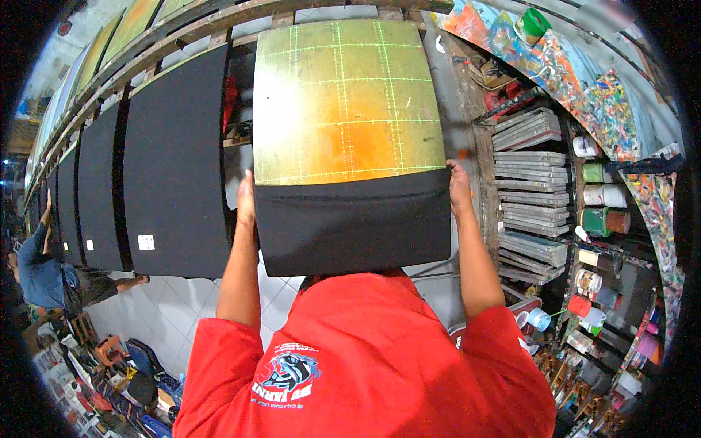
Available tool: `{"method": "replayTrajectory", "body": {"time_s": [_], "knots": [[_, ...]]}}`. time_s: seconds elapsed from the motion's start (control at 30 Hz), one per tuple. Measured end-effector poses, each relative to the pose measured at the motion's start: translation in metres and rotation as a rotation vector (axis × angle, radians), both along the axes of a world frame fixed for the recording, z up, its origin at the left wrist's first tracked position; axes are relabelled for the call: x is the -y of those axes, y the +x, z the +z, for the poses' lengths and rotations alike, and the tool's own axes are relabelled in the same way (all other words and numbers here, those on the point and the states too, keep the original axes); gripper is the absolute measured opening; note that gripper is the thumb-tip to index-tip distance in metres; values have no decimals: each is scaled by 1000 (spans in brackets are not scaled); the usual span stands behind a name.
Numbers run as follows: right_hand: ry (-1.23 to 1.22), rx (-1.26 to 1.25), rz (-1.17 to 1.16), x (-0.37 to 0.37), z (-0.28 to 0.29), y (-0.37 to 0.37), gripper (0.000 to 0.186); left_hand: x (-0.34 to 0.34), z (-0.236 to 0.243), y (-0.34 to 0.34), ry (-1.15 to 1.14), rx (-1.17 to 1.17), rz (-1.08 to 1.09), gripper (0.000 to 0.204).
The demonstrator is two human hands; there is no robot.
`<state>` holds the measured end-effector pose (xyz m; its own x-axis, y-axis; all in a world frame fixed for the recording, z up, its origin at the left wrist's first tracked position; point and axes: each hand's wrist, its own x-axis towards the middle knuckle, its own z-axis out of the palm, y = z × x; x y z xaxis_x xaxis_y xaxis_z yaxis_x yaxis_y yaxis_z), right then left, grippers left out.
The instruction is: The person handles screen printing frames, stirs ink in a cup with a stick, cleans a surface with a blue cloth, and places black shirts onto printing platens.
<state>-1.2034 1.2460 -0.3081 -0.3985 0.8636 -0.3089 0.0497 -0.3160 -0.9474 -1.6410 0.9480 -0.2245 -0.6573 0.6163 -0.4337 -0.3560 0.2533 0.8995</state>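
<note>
The left hand (246,196) grips the left edge of a black fabric piece (354,223) that is drawn over the near end of a yellow-green gridded platen (343,102). The right hand (458,186) grips the right edge of the same fabric. The hands are well apart, one at each side of the platen, each closed on the fabric edge. The fabric covers only the lower part of the platen; the upper part is bare, with an orange stain near its middle.

To the left, a row of further platens covered in black fabric (175,168) runs along a long wooden rack (146,55); one carries a small white label (146,241). These covered platens lie just beside the left hand.

To the right, a stack of grey framed screens (529,190) stands near the right hand. Beyond it, ink pots (602,196) in white, green and brown sit on shelving (635,292), and a paint-spattered board (584,80) curves overhead.

The person's red shirt (365,358) fills the lower centre of the view and hides the floor directly below the platen. White floor tiles (168,306) show to the lower left, with assorted clutter (117,372) along the edge. Another person (40,270) in a blue top stands at the far left, with one arm raised to the rack.
</note>
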Motion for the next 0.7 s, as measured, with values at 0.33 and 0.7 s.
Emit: {"method": "replayTrajectory", "body": {"time_s": [0.33,0.7], "knots": [[-91,-143,76,26,103,-26,22,25,45,24,317,203,49,21],[368,171,19,-14,115,-48,10,-3,50,-18,184,-175,-17,2]]}}
